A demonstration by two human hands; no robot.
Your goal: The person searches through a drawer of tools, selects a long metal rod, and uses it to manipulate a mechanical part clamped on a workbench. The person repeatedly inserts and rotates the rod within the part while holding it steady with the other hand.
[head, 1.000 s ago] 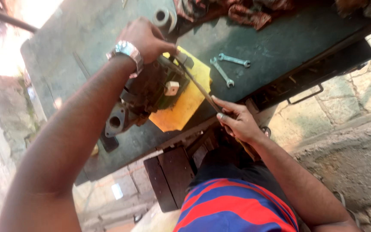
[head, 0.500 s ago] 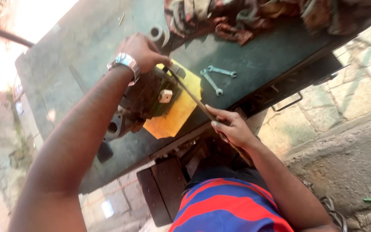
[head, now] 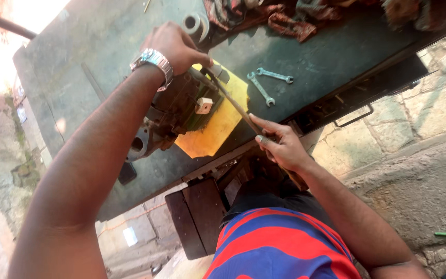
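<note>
Left hand: the left hand (head: 174, 46), a silver metal wristwatch (head: 152, 59) on its wrist, is curled shut over the far end of a long thin dark metal file (head: 236, 106), pressing it onto the top of the machine part.
Right hand: the right hand (head: 280, 144) is closed round the near end of the file at the tabletop's front edge, index finger stretched along the shaft.
File: slants from the upper left down to the lower right, across the machine part.
Machine part: a dark greasy cast-metal motor housing (head: 174, 111) lies on a yellow flat sheet (head: 218, 126).
Tabletop: a dark green worn metal tabletop (head: 94, 41) carries everything.
Spanners: two small grey open-ended spanners (head: 267, 82) lie crossing each other, right of the sheet.
Rags: crumpled reddish-brown rags (head: 285, 20) lie along the far edge.
Metal ring: a pale thick metal ring (head: 194, 23) sits just beyond the left hand.
</note>
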